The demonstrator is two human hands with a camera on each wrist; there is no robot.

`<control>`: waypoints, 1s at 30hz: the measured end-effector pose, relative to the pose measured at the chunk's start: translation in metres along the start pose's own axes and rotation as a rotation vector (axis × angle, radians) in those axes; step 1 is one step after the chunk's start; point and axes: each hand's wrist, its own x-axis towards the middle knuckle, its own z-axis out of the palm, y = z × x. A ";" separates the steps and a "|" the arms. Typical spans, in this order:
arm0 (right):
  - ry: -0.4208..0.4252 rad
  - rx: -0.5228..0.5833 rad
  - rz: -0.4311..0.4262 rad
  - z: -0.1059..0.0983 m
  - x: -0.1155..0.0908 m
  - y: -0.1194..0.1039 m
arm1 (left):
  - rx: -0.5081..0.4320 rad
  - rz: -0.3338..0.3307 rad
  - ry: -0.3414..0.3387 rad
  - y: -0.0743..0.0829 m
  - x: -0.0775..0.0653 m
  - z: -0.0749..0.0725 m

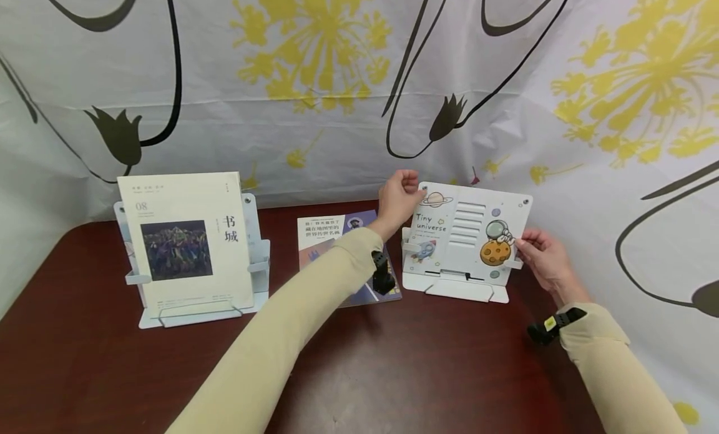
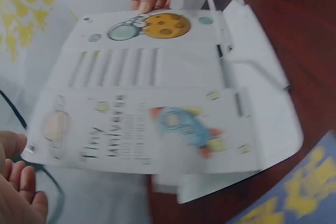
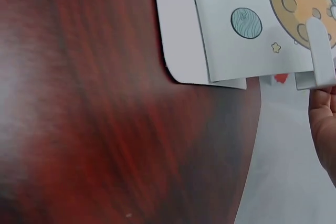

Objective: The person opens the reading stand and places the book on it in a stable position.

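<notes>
A white metal book stand (image 1: 456,234) printed with planets, a rocket and "Tiny universe" leans back on its base plate on the right of the table. At its upper left corner is my left hand (image 1: 397,200), thumb and curled fingers close about the corner, as the left wrist view (image 2: 21,182) also shows. My right hand (image 1: 547,259) pinches the stand's right edge, thumb in front near the astronaut drawing and fingers behind. In the right wrist view, a side clip (image 3: 321,51) of the stand partly covers that hand (image 3: 324,124).
On the left, a second stand (image 1: 261,253) holds a cream book (image 1: 188,234) upright. A purple-and-white book (image 1: 320,231) lies flat between the stands, partly under my left forearm. Behind the dark red table (image 1: 393,371) hangs a patterned curtain (image 1: 337,134).
</notes>
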 end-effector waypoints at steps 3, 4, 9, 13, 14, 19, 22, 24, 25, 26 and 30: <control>0.028 -0.001 -0.020 0.003 -0.008 -0.002 | 0.034 0.119 -0.039 0.020 0.005 -0.003; 0.040 -0.006 -0.026 0.005 -0.011 -0.003 | 0.053 0.155 -0.060 0.027 0.006 -0.002; 0.090 -0.044 -0.034 0.012 -0.024 -0.004 | 0.183 0.239 -0.181 0.054 0.003 0.012; 0.110 -0.071 -0.034 0.018 -0.034 -0.005 | 0.252 0.243 -0.249 0.060 -0.004 0.027; 0.114 -0.073 -0.036 0.019 -0.036 -0.005 | 0.261 0.244 -0.260 0.061 -0.006 0.030; 0.138 -0.090 -0.038 0.025 -0.050 -0.007 | 0.292 0.273 -0.282 0.062 -0.015 0.043; 0.162 -0.118 -0.043 0.027 -0.059 -0.008 | 0.328 0.307 -0.306 0.064 -0.018 0.049; 0.176 -0.130 -0.049 0.029 -0.066 -0.009 | 0.370 0.331 -0.336 0.066 -0.020 0.052; 0.182 -0.136 -0.054 0.029 -0.069 -0.009 | 0.393 0.349 -0.351 0.067 -0.021 0.054; 0.187 -0.143 -0.059 0.030 -0.072 -0.010 | 0.423 0.366 -0.364 0.068 -0.022 0.055; 0.195 -0.164 -0.065 0.030 -0.085 -0.012 | 0.554 0.450 -0.404 0.072 -0.026 0.060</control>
